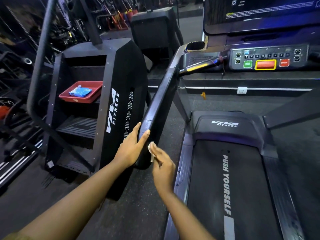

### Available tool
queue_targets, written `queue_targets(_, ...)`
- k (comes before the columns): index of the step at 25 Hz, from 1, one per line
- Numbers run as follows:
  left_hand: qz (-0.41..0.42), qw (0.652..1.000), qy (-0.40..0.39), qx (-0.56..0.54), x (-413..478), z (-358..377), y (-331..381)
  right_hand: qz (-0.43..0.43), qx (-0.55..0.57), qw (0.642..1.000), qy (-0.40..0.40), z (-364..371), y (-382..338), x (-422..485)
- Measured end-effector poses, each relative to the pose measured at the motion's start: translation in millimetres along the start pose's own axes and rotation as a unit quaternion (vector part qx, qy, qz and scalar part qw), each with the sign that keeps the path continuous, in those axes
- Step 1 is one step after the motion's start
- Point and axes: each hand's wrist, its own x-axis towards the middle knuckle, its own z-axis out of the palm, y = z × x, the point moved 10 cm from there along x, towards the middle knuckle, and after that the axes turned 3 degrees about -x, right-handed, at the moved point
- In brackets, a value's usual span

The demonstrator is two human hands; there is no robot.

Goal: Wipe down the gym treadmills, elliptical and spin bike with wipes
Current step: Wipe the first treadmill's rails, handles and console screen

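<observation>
A black treadmill with a "PUSH YOURSELF" belt point(226, 184) fills the right side. Its left handrail point(161, 101) slopes down toward me. My left hand point(132, 146) holds the near end of that handrail, thumb on top and fingers on its outer side. My right hand point(161, 165) pinches a small white wipe point(151, 149) and presses it against the inner side of the rail's end. The console point(266, 58) with green and red buttons sits at the upper right.
A black VIVA Fitness stair climber point(119, 104) stands close on the left; a red tray point(81, 92) with a blue pack of wipes point(80, 91) rests on one of its steps. Dark rubber floor point(142, 205) runs between the two machines. Racks and weights crowd the far left.
</observation>
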Motion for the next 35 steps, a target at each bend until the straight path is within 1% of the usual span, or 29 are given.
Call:
queue_targets(1, 0.001, 1.0, 0.0, -0.001, -1, 0, 0, 0.013, 0.009, 1.0, 0.006, -5, 7, 5)
queue_targets(2, 0.0, 1.0, -0.002, -0.003, -1, 0, 0, 0.049, 0.02, 0.998, 0.032, -12, 24, 19)
queue_targets(4, 0.0, 1.0, -0.008, -0.007, -2, 0, 0, 0.146, 0.036, 0.985, 0.086, -19, 58, 57)
queue_targets(5, 0.0, 1.0, -0.008, -0.009, -2, 0, 1, 0.179, 0.034, 0.979, 0.087, -17, 71, 75)
queue_targets(7, -0.002, 1.0, -0.005, -0.011, -2, -1, 1, 0.213, 0.011, 0.975, 0.061, -1, 84, 98)
queue_targets(9, -0.001, 1.0, 0.005, -0.01, -1, -2, 1, 0.209, 0.002, 0.976, 0.056, 13, 86, 97)
queue_targets(11, 0.0, 1.0, 0.013, -0.011, -2, -3, 1, 0.202, 0.03, 0.977, 0.066, 16, 83, 77)
queue_targets(14, 0.0, 1.0, 0.011, -0.022, 0, -2, 1, 0.219, 0.063, 0.97, 0.088, 13, 83, 35)
queue_targets(17, -0.003, 1.0, 0.01, -0.024, -3, -2, 3, 0.22, 0.083, 0.97, 0.063, 15, 62, -13)
queue_targets(18, -0.004, 1.0, 0.011, -0.025, -3, -3, 4, 0.215, 0.095, 0.97, 0.066, 13, 55, -25)
queue_targets(20, -0.003, 1.0, 0.007, -0.03, -5, -3, 6, 0.231, 0.115, 0.961, 0.096, 4, 53, -34)
queue_targets(22, 0.006, 0.999, 0.0, -0.036, -7, -3, 8, 0.26, 0.096, 0.953, 0.119, -4, 65, -14)
queue_targets(23, 0.015, 0.999, -0.002, -0.038, -7, -2, 9, 0.273, 0.082, 0.952, 0.114, -5, 73, 2)
queue_targets(26, 0.044, 0.998, -0.01, -0.036, -5, 0, 11, 0.3, 0.099, 0.947, 0.062, 13, 85, 28)
queue_targets(28, 0.046, 0.998, -0.022, -0.046, -3, 2, 9, 0.306, 0.089, 0.946, 0.061, 20, 82, 13)
queue_targets(31, 0.054, 0.996, -0.035, -0.064, -3, 4, 0, 0.305, 0.022, 0.947, 0.1, 14, 67, -26)
queue_targets(35, 0.089, 0.99, -0.043, -0.102, -5, 5, -1, 0.343, -0.026, 0.933, 0.109, 9, 48, -61)
